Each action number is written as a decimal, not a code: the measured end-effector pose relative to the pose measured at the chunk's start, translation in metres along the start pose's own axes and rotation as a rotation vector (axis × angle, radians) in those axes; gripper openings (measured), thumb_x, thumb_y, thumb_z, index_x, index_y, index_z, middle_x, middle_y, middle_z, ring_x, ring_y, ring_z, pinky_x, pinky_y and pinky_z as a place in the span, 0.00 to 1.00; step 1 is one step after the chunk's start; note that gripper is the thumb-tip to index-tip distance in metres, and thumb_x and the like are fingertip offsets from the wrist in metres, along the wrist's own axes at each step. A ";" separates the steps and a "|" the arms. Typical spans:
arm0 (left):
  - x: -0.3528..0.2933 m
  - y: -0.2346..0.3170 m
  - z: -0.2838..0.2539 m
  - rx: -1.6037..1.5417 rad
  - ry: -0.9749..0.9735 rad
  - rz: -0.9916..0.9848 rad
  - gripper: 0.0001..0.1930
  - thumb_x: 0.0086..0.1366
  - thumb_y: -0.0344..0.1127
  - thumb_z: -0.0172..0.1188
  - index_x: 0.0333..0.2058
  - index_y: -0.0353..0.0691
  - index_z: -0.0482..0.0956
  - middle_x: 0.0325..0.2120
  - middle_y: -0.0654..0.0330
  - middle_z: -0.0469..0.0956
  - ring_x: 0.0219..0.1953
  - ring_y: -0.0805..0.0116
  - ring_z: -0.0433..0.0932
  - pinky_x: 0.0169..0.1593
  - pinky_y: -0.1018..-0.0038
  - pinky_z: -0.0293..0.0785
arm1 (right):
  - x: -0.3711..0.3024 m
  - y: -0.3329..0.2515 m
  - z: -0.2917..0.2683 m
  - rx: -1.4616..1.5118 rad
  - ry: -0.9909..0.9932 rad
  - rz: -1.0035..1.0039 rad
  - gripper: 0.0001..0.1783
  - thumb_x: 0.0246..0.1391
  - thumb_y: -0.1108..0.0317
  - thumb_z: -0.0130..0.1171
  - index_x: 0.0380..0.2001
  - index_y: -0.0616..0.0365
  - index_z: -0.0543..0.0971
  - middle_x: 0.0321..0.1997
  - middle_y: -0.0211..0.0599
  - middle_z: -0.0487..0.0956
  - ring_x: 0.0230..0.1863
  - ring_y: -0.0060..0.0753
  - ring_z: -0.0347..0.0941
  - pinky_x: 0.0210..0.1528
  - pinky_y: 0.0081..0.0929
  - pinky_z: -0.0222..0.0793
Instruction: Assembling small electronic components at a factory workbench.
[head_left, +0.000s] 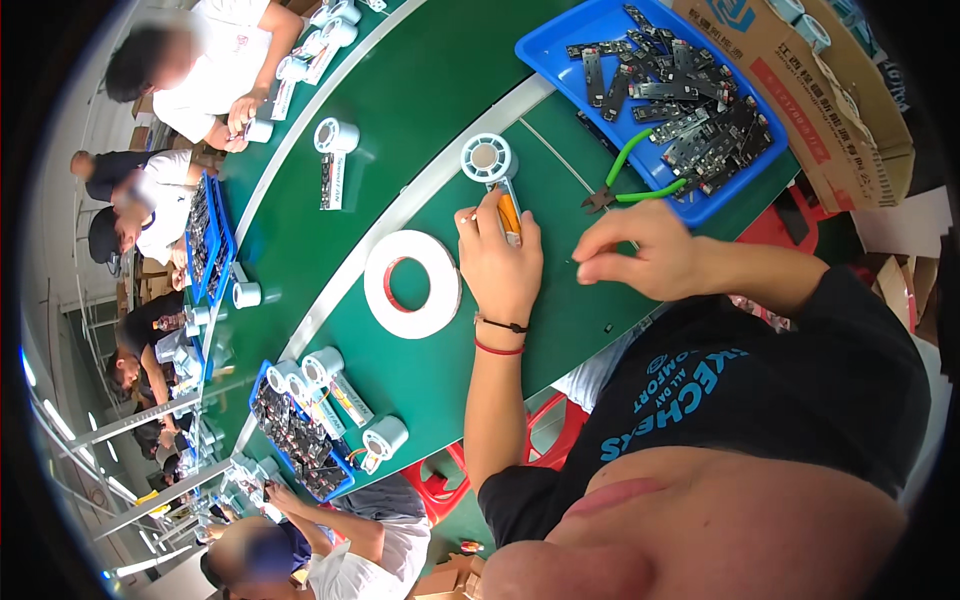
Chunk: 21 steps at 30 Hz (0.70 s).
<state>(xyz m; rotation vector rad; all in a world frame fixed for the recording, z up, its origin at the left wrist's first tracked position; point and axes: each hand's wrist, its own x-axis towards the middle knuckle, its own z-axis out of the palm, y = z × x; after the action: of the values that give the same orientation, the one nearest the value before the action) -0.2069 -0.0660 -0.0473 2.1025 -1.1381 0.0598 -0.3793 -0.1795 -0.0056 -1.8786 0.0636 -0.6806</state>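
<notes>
A small handheld fan [489, 158] with a round grille lies on the green table, its handle toward me. My left hand [500, 260] is closed on the handle, where an orange cylinder [508, 214] shows in the opened body. To the right, my right hand [645, 250] hovers above the table, thumb and forefinger drawn together. Anything between those fingertips is too small to make out. Just beyond the right hand lie green-handled cutters [630, 175], their jaws pointing left. A roll of white tape [412, 285] lies flat to the left of my left wrist.
A blue tray [548, 50] heaped with black circuit boards stands at the far right, beside a cardboard box [850, 120]. Several fans and another blue tray [335, 487] are at the lower left, near a co-worker. A conveyor belt [395, 110] carries another fan [337, 137]; more people sit across it.
</notes>
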 end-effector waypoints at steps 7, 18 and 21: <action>-0.005 -0.004 -0.006 -0.135 0.010 0.034 0.22 0.60 0.33 0.67 0.53 0.39 0.76 0.41 0.53 0.73 0.35 0.56 0.77 0.37 0.64 0.76 | 0.058 -0.048 -0.034 -0.179 0.179 -0.454 0.08 0.54 0.72 0.70 0.37 0.60 0.83 0.31 0.36 0.84 0.29 0.34 0.80 0.33 0.27 0.74; -0.012 -0.001 -0.001 -0.164 -0.036 0.100 0.19 0.58 0.32 0.70 0.48 0.39 0.78 0.41 0.54 0.74 0.37 0.58 0.78 0.38 0.65 0.76 | 0.083 0.107 -0.102 -1.256 -0.107 0.073 0.07 0.57 0.68 0.63 0.37 0.57 0.82 0.40 0.40 0.79 0.45 0.47 0.77 0.50 0.42 0.75; -0.013 0.002 -0.004 -0.127 0.036 0.140 0.19 0.57 0.32 0.71 0.47 0.40 0.79 0.41 0.54 0.74 0.41 0.55 0.77 0.40 0.63 0.77 | 0.087 0.100 -0.101 -1.177 -0.197 0.139 0.07 0.55 0.68 0.63 0.36 0.57 0.83 0.41 0.42 0.79 0.47 0.50 0.77 0.49 0.44 0.75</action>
<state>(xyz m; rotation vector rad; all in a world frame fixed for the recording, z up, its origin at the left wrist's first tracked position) -0.2151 -0.0550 -0.0477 1.9018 -1.2329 0.0887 -0.3283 -0.3367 -0.0302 -3.0111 0.5621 -0.3478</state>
